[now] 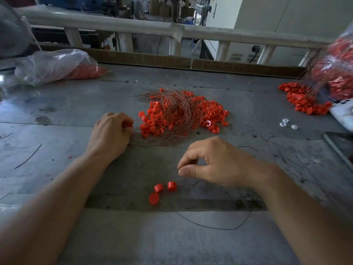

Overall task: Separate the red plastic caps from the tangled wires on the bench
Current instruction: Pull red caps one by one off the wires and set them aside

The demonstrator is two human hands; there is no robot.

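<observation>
A heap of red plastic caps (208,111) lies mid-bench, tangled in a mass of thin copper-coloured wires (175,109). My left hand (110,134) rests on the bench just left of the heap, its fingers curled round a red cap (129,124). My right hand (215,163) hovers nearer to me, thumb and forefinger pinching a thin wire (181,178). Three loose red caps (162,189) lie on the bench just below that hand, with fine wire strands beside them.
A clear bag of red caps (57,66) lies at back left. Another bag (338,69) at far right spills caps and wires (303,100). Small white pieces (286,123) and a white object (342,113) sit right. A dark wire loop (215,225) lies near me.
</observation>
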